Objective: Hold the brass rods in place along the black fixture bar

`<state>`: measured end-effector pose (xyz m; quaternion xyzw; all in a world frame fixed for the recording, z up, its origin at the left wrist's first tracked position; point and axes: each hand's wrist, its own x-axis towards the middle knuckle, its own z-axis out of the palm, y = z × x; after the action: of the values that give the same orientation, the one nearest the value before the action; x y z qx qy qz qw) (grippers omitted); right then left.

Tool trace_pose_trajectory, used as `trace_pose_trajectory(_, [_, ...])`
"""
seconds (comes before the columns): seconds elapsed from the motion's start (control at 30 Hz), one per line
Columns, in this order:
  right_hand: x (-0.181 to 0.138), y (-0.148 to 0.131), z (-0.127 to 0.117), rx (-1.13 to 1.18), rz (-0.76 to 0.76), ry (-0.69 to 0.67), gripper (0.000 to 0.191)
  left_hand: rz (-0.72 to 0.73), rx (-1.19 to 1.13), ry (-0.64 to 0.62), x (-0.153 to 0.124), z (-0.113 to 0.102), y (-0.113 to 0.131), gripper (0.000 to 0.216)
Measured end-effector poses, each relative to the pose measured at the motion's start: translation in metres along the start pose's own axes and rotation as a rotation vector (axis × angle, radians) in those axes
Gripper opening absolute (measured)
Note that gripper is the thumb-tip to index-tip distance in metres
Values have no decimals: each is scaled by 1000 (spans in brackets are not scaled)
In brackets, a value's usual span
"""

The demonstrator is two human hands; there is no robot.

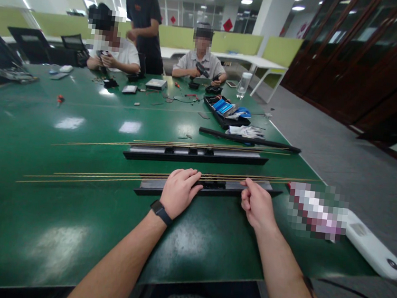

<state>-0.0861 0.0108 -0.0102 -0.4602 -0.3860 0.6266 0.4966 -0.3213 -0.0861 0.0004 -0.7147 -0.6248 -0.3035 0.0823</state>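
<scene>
Several thin, brass-coloured rods (84,175) lie lengthwise over a long black rail (252,195) with a silvery inner face and dark fittings in its middle. My left hand (179,190), a dark watch on its wrist, rests across the rods and rail, its fingers stretched out together and the thumb apart. To the right, my right hand (257,204) is closed, fingers curled, with thumb and forefinger at the rods in what looks like a pinch. Just beyond both hands sits a second black rail (219,159) of the same kind, with more thin rods (95,144) along it.
Farther back are a black tube (249,139), white gloves (246,131) and a black tray (227,120) holding blue items. A white device (374,243) lies at the right edge. Across the green table (49,232) are several people, a glass (243,85) and small parts.
</scene>
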Motion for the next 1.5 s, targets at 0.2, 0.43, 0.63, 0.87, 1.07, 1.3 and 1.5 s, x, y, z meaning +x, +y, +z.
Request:
trace_pose_trajectory(0.2, [-2, -2, 2, -3, 8, 7, 38, -4, 2, 4, 0, 0, 1, 31])
trace_pose_trajectory(0.43, [-1, -1, 1, -2, 8, 6, 38, 2, -1, 2, 1, -1, 0, 30])
trace_pose_trajectory(0.63, [1, 1, 0, 10, 7, 5, 39, 13, 10, 13, 0, 1, -1, 30])
trace_pose_trajectory(0.87, [1, 1, 0, 12, 13, 11, 36, 5, 4, 22, 0, 2, 0, 30])
trace_pose_trajectory(1.07, [1, 0, 0, 8, 17, 20, 36, 6, 4, 28, 1, 1, 1, 30])
trace_pose_trajectory(1.3, [0, -1, 0, 4, 14, 20, 35, 8, 6, 28, 0, 1, 0, 30])
trace_pose_trajectory(1.5, [0, -1, 0, 2, 12, 19, 35, 12, 7, 26, 0, 2, -1, 31])
